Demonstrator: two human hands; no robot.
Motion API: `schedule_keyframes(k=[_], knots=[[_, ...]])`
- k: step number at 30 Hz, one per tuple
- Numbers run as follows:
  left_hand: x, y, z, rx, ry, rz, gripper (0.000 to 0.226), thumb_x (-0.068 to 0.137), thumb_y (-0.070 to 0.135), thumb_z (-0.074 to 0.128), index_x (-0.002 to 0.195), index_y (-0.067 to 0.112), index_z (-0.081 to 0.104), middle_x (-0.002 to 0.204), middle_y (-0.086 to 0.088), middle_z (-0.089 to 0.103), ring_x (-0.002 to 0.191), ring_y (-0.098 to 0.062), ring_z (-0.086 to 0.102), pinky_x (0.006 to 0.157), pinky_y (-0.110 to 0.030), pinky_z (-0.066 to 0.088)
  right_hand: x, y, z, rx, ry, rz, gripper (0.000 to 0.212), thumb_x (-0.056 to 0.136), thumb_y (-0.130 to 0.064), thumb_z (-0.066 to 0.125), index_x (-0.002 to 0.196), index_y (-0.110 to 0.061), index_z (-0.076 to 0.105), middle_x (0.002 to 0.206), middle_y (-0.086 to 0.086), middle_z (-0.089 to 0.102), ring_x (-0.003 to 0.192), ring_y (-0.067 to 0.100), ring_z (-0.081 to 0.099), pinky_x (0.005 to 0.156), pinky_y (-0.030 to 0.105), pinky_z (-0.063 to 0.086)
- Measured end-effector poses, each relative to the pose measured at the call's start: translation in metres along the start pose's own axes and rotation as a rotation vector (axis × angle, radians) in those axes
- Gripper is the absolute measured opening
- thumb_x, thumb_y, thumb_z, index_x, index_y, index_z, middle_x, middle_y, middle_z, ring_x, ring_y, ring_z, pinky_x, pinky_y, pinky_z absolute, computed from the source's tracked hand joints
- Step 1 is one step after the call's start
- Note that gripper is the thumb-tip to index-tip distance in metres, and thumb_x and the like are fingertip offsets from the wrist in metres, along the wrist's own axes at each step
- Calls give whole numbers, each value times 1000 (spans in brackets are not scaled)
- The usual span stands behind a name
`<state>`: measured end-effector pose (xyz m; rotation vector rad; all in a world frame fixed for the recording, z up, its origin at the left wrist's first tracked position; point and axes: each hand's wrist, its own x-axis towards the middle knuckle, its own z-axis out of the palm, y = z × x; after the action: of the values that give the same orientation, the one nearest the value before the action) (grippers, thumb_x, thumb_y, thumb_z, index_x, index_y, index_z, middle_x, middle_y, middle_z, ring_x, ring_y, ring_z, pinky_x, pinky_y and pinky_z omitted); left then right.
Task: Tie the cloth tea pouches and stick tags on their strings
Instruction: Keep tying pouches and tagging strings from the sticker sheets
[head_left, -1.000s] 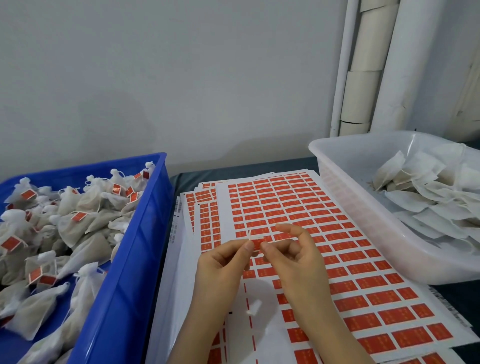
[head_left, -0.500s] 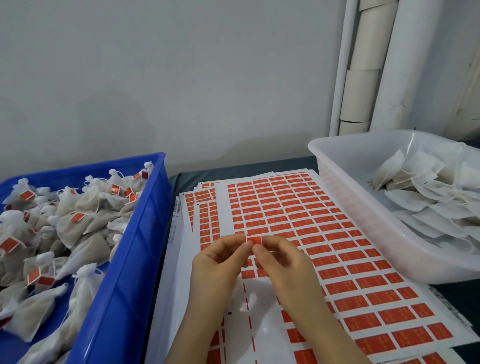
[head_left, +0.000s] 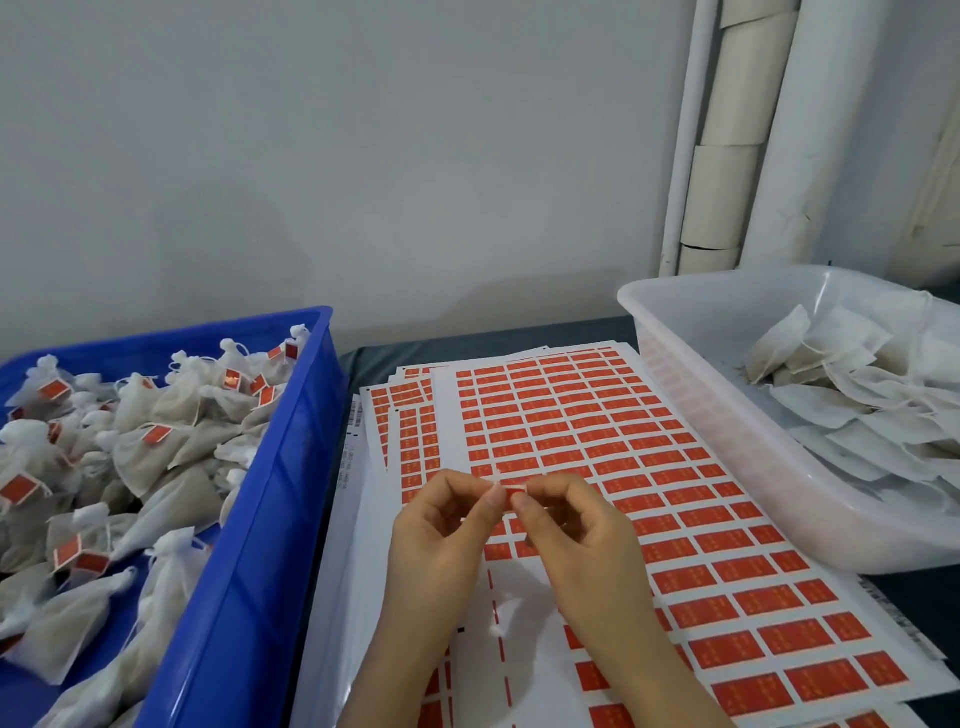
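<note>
- The left hand (head_left: 447, 525) and right hand (head_left: 582, 530) each pinch one red tag (head_left: 515, 491) at the fingertips, probably folding it round a string too thin to see.
- They hover just above the sticker sheets (head_left: 649, 467), so fresh tags are close.
- Finished pouches (head_left: 156, 452) fill the blue bin (head_left: 291, 493), left; untied pouches (head_left: 857, 400) wait in the white tub (head_left: 727, 441), right.

tag (head_left: 515, 490) mostly hidden, blue crate (head_left: 270, 519) cropped left

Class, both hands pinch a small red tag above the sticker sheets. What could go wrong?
1. The small red paper tag, pinched between left hand and right hand, might close crooked or miss the thin white string.
2. Its sticky side could catch the white sticker sheet underneath.
</note>
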<state>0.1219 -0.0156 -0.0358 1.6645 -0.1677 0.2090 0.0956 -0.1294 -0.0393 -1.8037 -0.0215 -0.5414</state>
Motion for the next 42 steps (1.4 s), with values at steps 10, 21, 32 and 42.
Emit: schedule_keyframes(k=[10, 21, 32, 42], knots=[[-4, -8, 0, 213, -13, 100, 22, 91, 0, 56, 80, 19, 51, 93, 12, 64, 94, -10, 62, 69, -6, 51, -5, 3, 3, -57, -80, -85, 19, 87, -22, 61, 77, -37, 57, 80, -21, 62, 79, 1, 60, 67, 9, 47], [-3, -16, 2, 257, -28, 109, 33, 88, -11, 53, 80, 21, 48, 89, 38, 58, 97, 19, 51, 59, 2, 42, -5, 3, 4, -85, -133, -71, 20, 88, -19, 61, 77, -35, 56, 74, -20, 62, 76, -1, 59, 65, 9, 46], [3, -6, -4, -50, 140, -71, 16, 94, 6, 51, 83, 18, 53, 87, 18, 69, 87, 0, 67, 61, -17, 56, -8, 0, 14, -103, -372, 80, 28, 78, -56, 54, 104, -54, 44, 94, -31, 54, 86, -11, 54, 68, 7, 47], [5, 4, -9, -398, 186, -199, 6, 95, 7, 50, 91, 10, 55, 85, 12, 73, 80, -5, 71, 53, -14, 52, -5, -3, 20, -467, -578, 18, 25, 92, -26, 53, 118, -26, 52, 118, -7, 55, 108, 10, 53, 98, 21, 40]])
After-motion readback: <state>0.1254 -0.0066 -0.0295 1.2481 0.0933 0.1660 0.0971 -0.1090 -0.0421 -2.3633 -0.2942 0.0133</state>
